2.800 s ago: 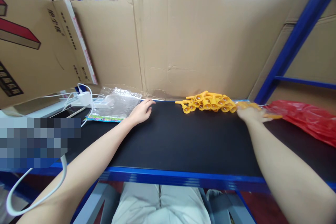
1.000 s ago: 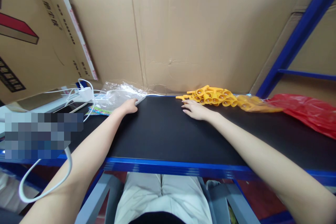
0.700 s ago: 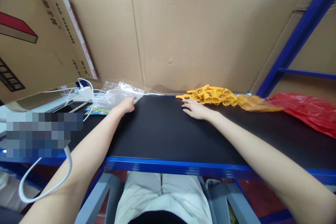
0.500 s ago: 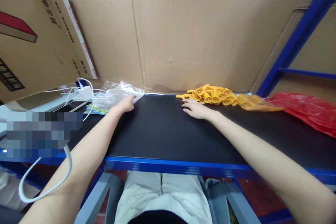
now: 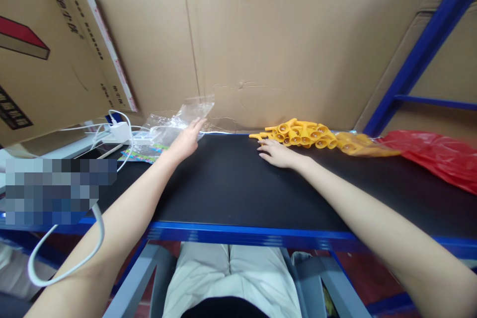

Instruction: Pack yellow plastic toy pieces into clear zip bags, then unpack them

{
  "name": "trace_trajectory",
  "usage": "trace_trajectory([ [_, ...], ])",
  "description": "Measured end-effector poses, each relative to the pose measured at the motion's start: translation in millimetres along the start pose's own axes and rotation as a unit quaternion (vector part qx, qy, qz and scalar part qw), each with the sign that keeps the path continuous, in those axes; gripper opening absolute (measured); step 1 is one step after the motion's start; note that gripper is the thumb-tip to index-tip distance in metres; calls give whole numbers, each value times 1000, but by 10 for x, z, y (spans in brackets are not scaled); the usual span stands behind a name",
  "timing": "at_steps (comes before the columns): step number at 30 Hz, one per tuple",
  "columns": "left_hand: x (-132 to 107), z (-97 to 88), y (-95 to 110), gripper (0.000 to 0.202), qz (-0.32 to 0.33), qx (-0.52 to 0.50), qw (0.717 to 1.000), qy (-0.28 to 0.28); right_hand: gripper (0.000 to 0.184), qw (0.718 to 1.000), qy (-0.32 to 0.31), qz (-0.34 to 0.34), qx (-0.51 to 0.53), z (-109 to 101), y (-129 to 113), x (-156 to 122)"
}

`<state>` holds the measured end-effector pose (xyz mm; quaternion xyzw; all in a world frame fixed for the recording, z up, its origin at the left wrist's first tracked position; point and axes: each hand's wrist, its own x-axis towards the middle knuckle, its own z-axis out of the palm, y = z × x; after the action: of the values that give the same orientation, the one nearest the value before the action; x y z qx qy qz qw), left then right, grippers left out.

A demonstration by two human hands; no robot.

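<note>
Clear, flat plastic bag (image 5: 196, 109) has risen at my left hand (image 5: 185, 141), left of the yellow trumpet-shaped plastic pieces (image 5: 303, 135); I can't tell if that grip pinches it. Right hand (image 5: 278, 154), grip apart, just before the pieces' left end.

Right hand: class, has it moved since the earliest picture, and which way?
Yes. The right hand has moved left, farther from the slanted blue post.
</note>
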<state>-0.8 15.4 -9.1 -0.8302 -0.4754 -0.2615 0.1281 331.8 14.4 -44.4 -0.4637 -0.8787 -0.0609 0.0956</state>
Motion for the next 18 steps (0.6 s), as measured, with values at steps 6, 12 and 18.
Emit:
trace_trajectory([
  [6, -17, 181, 452, 82, 161, -46, 984, -56, 41, 1000, -2, 2, 7, 1, 6, 1],
  [12, -75, 265, 698, 69, 167, -102, 962, -191, 40, 1000, 1, 1, 9, -16, -19, -4],
  [18, -70, 222, 684, 50, 66, -55, 980, -182, 39, 1000, 4, -2, 1, 8, 1, 4],
])
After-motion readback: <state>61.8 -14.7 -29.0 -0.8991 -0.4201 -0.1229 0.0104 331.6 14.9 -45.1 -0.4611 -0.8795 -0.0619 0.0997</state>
